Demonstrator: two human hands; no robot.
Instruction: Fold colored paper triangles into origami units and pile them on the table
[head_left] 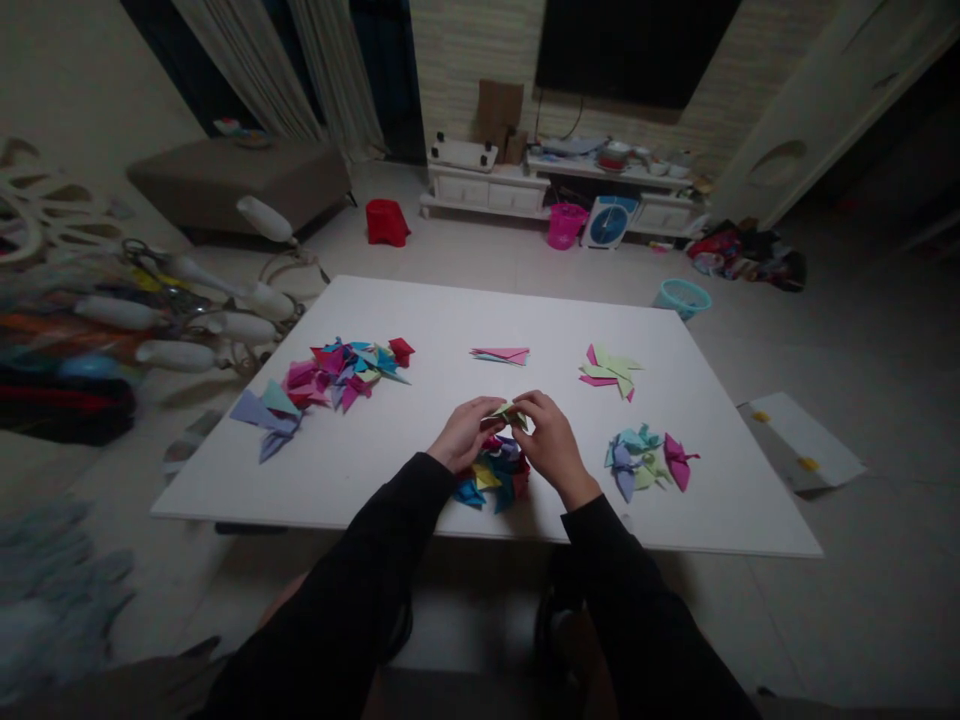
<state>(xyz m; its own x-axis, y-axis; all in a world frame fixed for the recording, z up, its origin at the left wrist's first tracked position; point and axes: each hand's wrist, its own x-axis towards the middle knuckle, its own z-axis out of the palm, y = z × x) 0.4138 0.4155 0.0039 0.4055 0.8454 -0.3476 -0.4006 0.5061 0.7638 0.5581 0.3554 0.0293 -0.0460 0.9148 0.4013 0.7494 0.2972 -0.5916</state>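
Between my two hands is a small folded piece of light green origami paper [509, 412], held above the table near its front edge. My left hand [469, 428] pinches its left side, and the fingers of my right hand [546, 430] are closed on its right side. Directly below lies a pile of folded paper pieces [491, 475] in blue, yellow and red, partly hidden by my hands. Farther back are flat pink and pale blue folded strips [501, 356]. Green and pink folded papers [611, 370] lie crossed to the right of them.
A large heap of colourful origami [345, 370] covers part of the white table [450, 310] at left. More folded paper pieces [646, 462] sit at the right. Beyond the table stand a teal basket [682, 297], a red stool [387, 222] and a pink bin [566, 226].
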